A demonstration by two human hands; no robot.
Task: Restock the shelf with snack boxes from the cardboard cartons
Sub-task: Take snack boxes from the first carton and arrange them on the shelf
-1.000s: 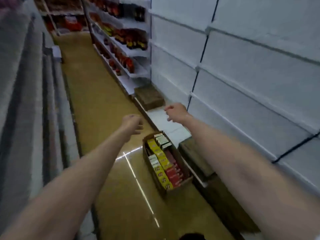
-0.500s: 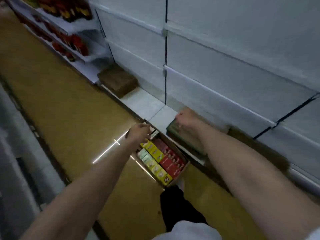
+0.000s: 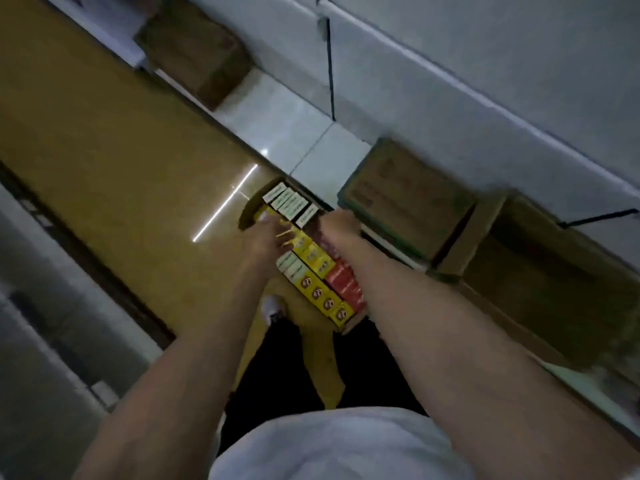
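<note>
1. Cardboard open carton (image 3: 250, 211) sits on the yellow-brown floor (image 3: 114, 161), just beside the edge of the white bottom shelf (image 3: 284, 133). Packed with upright snack boxes: yellow boxes (image 3: 320, 292) in rows, red boxes (image 3: 344, 284) on the shelf side, white-topped boxes (image 3: 287, 202) at the far end.
2. Left hand (image 3: 266, 237) reaches down into the carton's middle; fingers (image 3: 282, 230) spread apart, lying on top of the yellow boxes. No box gripped that can be seen.
3. Right hand (image 3: 337, 225) is over the carton's shelf-side row. Fingers curl downward among the boxes; whether they clamp one, cannot tell: blurred and hidden.
4. Closed brown cartons (image 3: 405, 195) rest on the bottom shelf, near the right hand. Another carton (image 3: 194, 57) lies farther along.
5. Dark trousers and a white shoe (image 3: 273, 308) show below the arms.
</note>
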